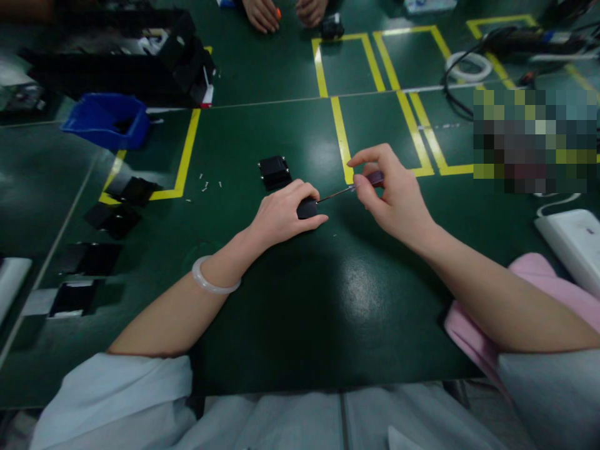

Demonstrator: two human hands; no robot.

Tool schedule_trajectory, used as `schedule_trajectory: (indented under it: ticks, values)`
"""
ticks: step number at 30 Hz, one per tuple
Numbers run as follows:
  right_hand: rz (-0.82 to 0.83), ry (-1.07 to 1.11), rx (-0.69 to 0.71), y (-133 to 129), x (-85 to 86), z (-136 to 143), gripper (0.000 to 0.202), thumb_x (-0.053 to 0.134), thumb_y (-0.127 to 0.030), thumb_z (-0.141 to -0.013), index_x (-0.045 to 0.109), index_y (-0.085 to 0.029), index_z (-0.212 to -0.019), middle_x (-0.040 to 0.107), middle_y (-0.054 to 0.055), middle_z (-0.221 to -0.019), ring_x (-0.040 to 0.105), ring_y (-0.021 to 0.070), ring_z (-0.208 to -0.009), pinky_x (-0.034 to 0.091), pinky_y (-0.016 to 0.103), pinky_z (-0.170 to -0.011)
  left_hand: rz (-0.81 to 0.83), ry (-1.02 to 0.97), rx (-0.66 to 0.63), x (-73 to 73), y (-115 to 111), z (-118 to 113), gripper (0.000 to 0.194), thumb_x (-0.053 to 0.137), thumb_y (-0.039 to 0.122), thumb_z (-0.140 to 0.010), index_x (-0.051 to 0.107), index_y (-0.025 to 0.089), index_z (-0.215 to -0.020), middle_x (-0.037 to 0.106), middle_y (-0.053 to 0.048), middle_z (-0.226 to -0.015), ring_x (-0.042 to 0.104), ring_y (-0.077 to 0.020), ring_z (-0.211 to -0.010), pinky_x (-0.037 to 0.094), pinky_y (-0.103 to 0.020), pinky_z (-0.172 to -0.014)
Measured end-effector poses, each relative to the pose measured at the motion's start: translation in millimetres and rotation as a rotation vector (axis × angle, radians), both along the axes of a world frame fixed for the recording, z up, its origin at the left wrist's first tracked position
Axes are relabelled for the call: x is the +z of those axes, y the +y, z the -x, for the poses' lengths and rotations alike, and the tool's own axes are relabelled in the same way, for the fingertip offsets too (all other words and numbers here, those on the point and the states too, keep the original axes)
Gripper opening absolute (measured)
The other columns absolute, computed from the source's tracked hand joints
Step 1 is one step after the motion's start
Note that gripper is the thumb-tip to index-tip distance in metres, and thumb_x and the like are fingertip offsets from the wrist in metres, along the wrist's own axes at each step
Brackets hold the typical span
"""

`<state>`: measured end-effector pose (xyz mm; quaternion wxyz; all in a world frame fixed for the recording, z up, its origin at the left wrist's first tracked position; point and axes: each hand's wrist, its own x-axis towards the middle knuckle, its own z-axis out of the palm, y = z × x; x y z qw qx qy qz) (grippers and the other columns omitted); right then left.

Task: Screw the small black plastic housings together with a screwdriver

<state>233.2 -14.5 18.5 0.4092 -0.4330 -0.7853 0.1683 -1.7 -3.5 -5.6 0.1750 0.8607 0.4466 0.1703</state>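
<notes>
Green table (285,325) (yellow tape (341,137)), screwdriver (351,187)

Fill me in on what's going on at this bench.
A person's left hand steadies a small black part on the green table, while their right hand holds what looks like a screwdriver, its tip at the part's edge. Another black piece lies just beyond the left hand, and small pale bits are scattered off to the left. Across the table, a co-worker's hands are partly in view.
</notes>
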Motion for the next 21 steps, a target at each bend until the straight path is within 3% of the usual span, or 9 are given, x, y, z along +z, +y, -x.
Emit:
schedule_trajectory:
  ticks: [7, 14, 21]
  values:
    - [0.039, 0.001, -0.009, -0.4, 3.0, -0.8, 0.013, 0.051, -0.034, -0.099, 0.057, -0.024, -0.094, 0.057, -0.004, -0.074, 0.051, 0.0088, -0.053, 0.041, 0.029, -0.057, -0.010, -0.007, -0.002, 0.9, -0.7, -0.2, 0.039, 0.061, 0.057, -0.090, 0.062, 0.022, -0.106, 0.067, -0.005, -0.110, 0.064, -0.0226, -0.099, 0.047, -0.033, -0.082]
    - [0.028, 0.017, 0.021, -0.9, 2.1, 0.8, 0.018, 0.048, -0.025, -0.097, 0.054, -0.024, -0.113, 0.057, -0.004, -0.076, 0.058, 0.0118, -0.062, 0.046, 0.031, -0.064, -0.003, -0.003, 0.003, -0.1, 0.0, 0.2, 0.042, 0.061, 0.059, -0.089, 0.062, 0.021, -0.106, 0.066, -0.005, -0.110, 0.063, -0.0227, -0.099, 0.047, -0.033, -0.082]
    - [0.040, 0.009, 0.009, -1.0, 2.5, -0.2, 0.011, 0.050, -0.031, -0.099, 0.056, -0.023, -0.097, 0.054, -0.005, -0.066, 0.052, 0.0102, -0.053, 0.040, 0.030, -0.058, -0.003, -0.006, -0.001, 1.5, -0.7, -0.5, 0.039, 0.061, 0.057, -0.090, 0.062, 0.021, -0.106, 0.066, -0.006, -0.110, 0.063, -0.0226, -0.099, 0.047, -0.033, -0.082]
